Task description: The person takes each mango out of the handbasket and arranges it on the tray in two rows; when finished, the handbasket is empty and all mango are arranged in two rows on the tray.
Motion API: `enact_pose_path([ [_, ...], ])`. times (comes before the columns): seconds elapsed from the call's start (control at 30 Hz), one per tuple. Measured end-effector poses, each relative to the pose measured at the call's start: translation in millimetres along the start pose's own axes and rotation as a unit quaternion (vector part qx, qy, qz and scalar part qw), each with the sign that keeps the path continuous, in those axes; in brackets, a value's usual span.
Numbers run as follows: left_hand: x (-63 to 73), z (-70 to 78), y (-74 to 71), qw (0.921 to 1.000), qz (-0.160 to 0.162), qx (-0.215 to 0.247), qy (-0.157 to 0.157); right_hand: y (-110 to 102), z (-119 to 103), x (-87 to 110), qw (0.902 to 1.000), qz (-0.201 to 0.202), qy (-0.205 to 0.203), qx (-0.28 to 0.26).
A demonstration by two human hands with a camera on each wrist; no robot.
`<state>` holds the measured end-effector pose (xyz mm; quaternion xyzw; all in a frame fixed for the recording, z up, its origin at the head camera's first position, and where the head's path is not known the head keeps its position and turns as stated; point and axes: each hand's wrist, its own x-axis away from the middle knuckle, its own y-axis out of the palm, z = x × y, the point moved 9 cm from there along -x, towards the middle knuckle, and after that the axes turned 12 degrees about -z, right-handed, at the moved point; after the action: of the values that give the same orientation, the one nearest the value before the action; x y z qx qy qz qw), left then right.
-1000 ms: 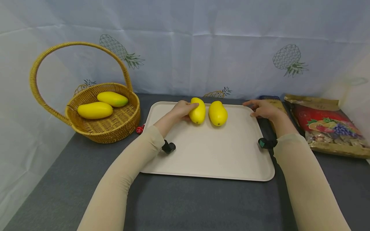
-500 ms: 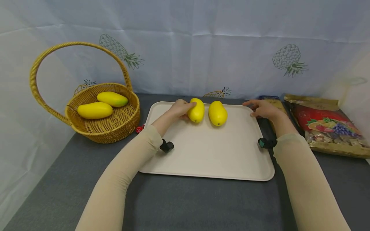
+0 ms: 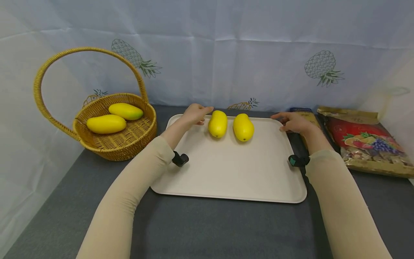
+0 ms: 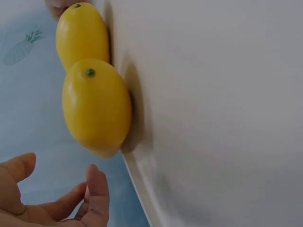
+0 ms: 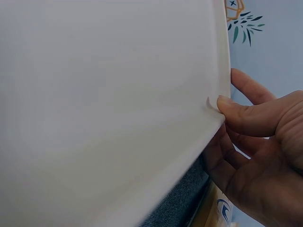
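Note:
Two yellow mangoes, the left one [image 3: 217, 124] and the right one [image 3: 243, 127], lie side by side near the far edge of a cream rectangular tray [image 3: 242, 172]. Just left of the nearer mango is my left hand [image 3: 195, 114], fingers apart and holding nothing. In the left wrist view a gap shows between its fingertips [image 4: 97, 182] and that mango [image 4: 97, 106]. My right hand [image 3: 292, 122] pinches the tray's far right corner. Its thumb [image 5: 244, 116] lies on the rim in the right wrist view, with the other fingers outside and beneath it.
At the left stands a wicker basket [image 3: 129, 147] with a tall handle, holding two more yellow mangoes [image 3: 106, 124]. A red and gold food bag [image 3: 368, 140] and a smaller pack [image 3: 307, 115] lie right of the tray. A pineapple-print cloth [image 3: 252, 64] hangs behind the table.
My left hand shifted the left mango slightly left, then let go and moved away from it to the left. The right hand has stayed at the tray corner.

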<state>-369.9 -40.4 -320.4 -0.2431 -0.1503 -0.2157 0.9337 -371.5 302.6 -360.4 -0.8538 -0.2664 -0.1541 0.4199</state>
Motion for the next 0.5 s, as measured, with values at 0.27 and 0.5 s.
enact_pose_path([
  [0.27, 17.8, 20.9, -16.9, 0.9991, -0.031, -0.004, 0.028, 1, -1, 1.6, 1.0000, 0.000, -0.003, 0.003],
  [0.5, 39.7, 37.9, -40.1, 0.9970, -0.039, -0.021, 0.063, 0, -1, 1.4, 1.0000, -0.002, -0.003, 0.008],
])
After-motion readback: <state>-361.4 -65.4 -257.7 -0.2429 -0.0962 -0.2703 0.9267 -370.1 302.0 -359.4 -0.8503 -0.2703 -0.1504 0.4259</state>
